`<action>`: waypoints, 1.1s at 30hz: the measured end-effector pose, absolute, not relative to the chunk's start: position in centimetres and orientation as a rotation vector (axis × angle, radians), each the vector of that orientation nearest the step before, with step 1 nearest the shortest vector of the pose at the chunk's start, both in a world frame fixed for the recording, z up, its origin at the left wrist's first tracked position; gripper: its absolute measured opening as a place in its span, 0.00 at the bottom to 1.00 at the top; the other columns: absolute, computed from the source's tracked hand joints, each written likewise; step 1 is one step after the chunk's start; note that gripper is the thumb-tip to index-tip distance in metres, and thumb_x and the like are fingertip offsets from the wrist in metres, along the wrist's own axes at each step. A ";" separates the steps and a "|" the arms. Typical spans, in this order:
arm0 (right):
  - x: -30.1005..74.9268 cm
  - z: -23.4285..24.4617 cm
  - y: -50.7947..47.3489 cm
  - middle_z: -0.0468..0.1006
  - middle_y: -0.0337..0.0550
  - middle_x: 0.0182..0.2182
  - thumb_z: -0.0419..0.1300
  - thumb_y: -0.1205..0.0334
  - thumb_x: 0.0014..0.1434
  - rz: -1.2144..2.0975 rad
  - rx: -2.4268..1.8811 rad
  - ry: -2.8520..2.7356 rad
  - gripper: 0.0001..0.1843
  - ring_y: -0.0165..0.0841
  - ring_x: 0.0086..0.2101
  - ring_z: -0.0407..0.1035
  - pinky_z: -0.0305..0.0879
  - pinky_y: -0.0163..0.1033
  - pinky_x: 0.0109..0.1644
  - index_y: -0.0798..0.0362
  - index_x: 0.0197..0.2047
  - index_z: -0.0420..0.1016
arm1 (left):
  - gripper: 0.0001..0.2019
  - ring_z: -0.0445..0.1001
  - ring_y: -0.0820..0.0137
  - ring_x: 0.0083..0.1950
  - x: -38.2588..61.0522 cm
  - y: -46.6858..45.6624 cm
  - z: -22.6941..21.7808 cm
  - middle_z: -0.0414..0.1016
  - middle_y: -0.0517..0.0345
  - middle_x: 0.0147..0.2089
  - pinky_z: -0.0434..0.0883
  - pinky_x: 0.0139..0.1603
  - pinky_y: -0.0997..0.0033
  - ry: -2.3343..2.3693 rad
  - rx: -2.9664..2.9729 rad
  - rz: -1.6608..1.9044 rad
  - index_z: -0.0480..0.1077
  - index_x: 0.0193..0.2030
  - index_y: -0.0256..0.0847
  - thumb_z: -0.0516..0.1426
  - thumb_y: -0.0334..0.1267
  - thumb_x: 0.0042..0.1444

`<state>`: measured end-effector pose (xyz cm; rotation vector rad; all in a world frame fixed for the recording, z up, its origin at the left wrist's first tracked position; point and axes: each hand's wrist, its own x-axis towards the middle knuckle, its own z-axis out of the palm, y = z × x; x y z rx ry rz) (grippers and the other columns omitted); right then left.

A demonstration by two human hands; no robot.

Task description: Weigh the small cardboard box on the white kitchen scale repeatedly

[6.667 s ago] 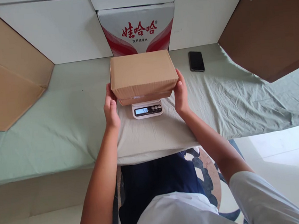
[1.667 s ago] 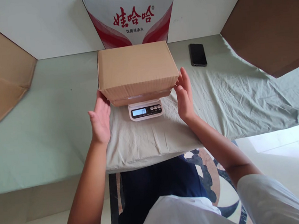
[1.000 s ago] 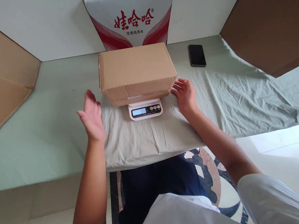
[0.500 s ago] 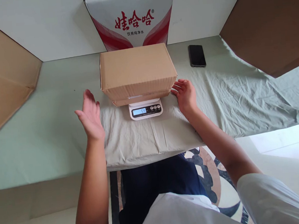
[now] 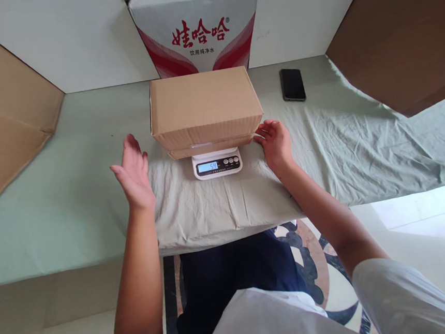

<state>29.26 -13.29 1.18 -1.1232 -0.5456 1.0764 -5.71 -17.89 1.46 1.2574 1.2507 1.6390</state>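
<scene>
A brown cardboard box [image 5: 205, 101] rests on a white digital kitchen scale [image 5: 218, 173], covering its platform. The scale's lit display appears to read 54, and three round buttons sit to its right. My left hand [image 5: 134, 174] is held up to the left of the box, apart from it, with thumb and fingers spread and nothing in it. By the box's lower right corner is my right hand [image 5: 277, 144], empty, its fingers loosely bent and apart. I cannot tell whether its fingertips touch the box.
A black phone [image 5: 292, 84] lies on the green cloth [image 5: 89, 199] at the back right. Behind the box stands a white and red carton [image 5: 197, 13]. Large cardboard pieces rise at the left [image 5: 7, 113] and right [image 5: 398, 42].
The view has shifted very slightly. Both hands, the box and the scale hold nearly the same places, and the display looks unchanged.
</scene>
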 end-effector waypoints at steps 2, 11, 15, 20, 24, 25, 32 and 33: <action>29.3 1.1 -13.2 0.81 0.37 0.36 0.64 0.40 0.68 1.081 -1.123 -0.562 0.17 0.34 0.39 0.81 0.81 0.41 0.47 0.43 0.38 0.73 | 0.64 0.45 0.51 0.93 -5.7 -17.9 1.5 0.49 0.43 0.92 0.50 0.91 0.47 1.253 1.263 1.634 0.62 0.85 0.45 0.33 0.90 0.60; 29.2 1.3 -13.2 0.80 0.36 0.33 0.63 0.45 0.70 1.094 -1.103 -0.527 0.14 0.31 0.35 0.79 0.78 0.38 0.42 0.44 0.36 0.75 | 0.61 0.46 0.52 0.93 -5.7 -18.1 1.5 0.50 0.44 0.92 0.48 0.92 0.46 1.242 1.282 1.642 0.63 0.85 0.46 0.33 0.89 0.62; 29.2 1.4 -13.3 0.79 0.35 0.32 0.63 0.47 0.71 1.105 -1.093 -0.520 0.14 0.30 0.34 0.78 0.78 0.36 0.41 0.45 0.36 0.75 | 0.63 0.46 0.51 0.93 -5.6 -18.2 1.6 0.50 0.42 0.92 0.50 0.92 0.47 1.250 1.286 1.636 0.62 0.85 0.44 0.32 0.89 0.62; 29.2 1.7 -13.3 0.78 0.35 0.31 0.62 0.49 0.71 1.112 -1.095 -0.495 0.13 0.29 0.33 0.78 0.77 0.35 0.39 0.45 0.36 0.75 | 0.62 0.47 0.52 0.93 -5.8 -18.1 1.4 0.49 0.40 0.92 0.49 0.92 0.46 1.226 1.293 1.642 0.61 0.86 0.42 0.34 0.88 0.63; 29.3 1.9 -13.3 0.78 0.33 0.30 0.64 0.48 0.70 1.128 -1.101 -0.492 0.14 0.28 0.32 0.78 0.77 0.33 0.39 0.46 0.35 0.75 | 0.64 0.48 0.49 0.93 -6.2 -17.7 1.0 0.53 0.42 0.91 0.51 0.91 0.44 1.250 1.288 1.643 0.65 0.84 0.46 0.36 0.92 0.58; 29.3 1.9 -13.3 0.78 0.33 0.30 0.64 0.49 0.70 1.133 -1.099 -0.486 0.13 0.27 0.32 0.78 0.76 0.33 0.39 0.46 0.35 0.75 | 0.64 0.48 0.48 0.93 -6.3 -17.6 0.9 0.54 0.42 0.90 0.51 0.91 0.44 1.260 1.284 1.643 0.66 0.83 0.47 0.37 0.93 0.57; 29.3 2.0 -13.4 0.78 0.33 0.29 0.64 0.49 0.70 1.145 -1.096 -0.482 0.13 0.26 0.31 0.77 0.75 0.32 0.37 0.46 0.35 0.75 | 0.63 0.50 0.49 0.92 -6.5 -17.5 0.5 0.55 0.41 0.90 0.52 0.90 0.41 1.243 1.305 1.657 0.65 0.84 0.47 0.37 0.91 0.59; 29.3 2.0 -13.3 0.78 0.33 0.29 0.64 0.49 0.70 1.144 -1.097 -0.481 0.13 0.26 0.30 0.77 0.75 0.32 0.37 0.46 0.35 0.75 | 0.63 0.50 0.49 0.92 -6.5 -17.5 0.5 0.55 0.41 0.90 0.52 0.90 0.41 1.241 1.308 1.659 0.66 0.84 0.48 0.37 0.91 0.59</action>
